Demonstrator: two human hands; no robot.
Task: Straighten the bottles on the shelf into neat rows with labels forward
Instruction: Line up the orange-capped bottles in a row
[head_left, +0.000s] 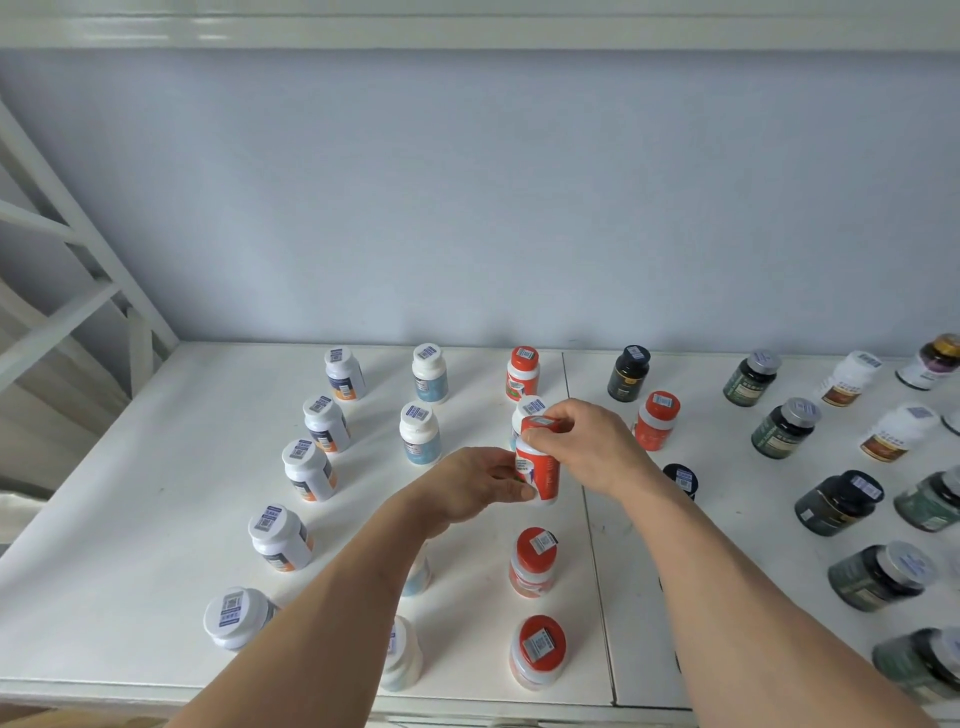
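Observation:
A red-capped bottle with a red and white label stands in the middle of the white shelf. My left hand pinches its lower body from the left. My right hand grips its red cap from the right. More red-capped bottles line up in front of it and behind it. A white-capped bottle stands just behind the held one, partly hidden.
Two columns of white-capped bottles stand to the left. Another red-capped bottle and a black one stand to the right. Several dark green and black bottles sit scattered at the far right. A seam splits the shelf.

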